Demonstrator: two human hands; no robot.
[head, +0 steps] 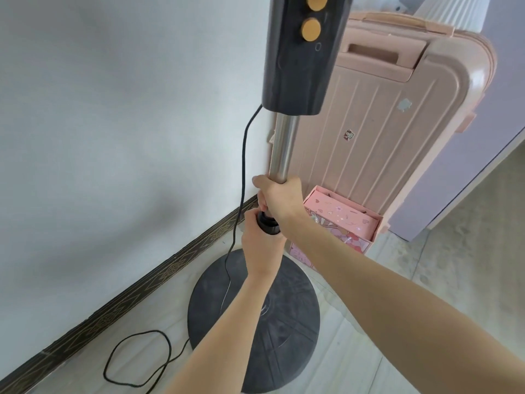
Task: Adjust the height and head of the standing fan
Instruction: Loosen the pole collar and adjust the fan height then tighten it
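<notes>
The standing fan stands near the wall on a round dark base (284,336). Its shiny metal pole (284,146) rises to a black control housing (301,55) with two orange knobs; the fan head is out of view above. My right hand (279,199) is wrapped around the bottom of the metal pole. Just below it, my left hand (260,245) grips the black height collar (268,224) where the pole enters the lower tube. The lower tube is hidden behind my left forearm.
A black power cord (243,172) hangs from the housing and loops on the floor at the left. A pink suitcase (383,115) leans right behind the pole, with a pink box (341,220) at its foot. A white wall with dark skirting runs along the left.
</notes>
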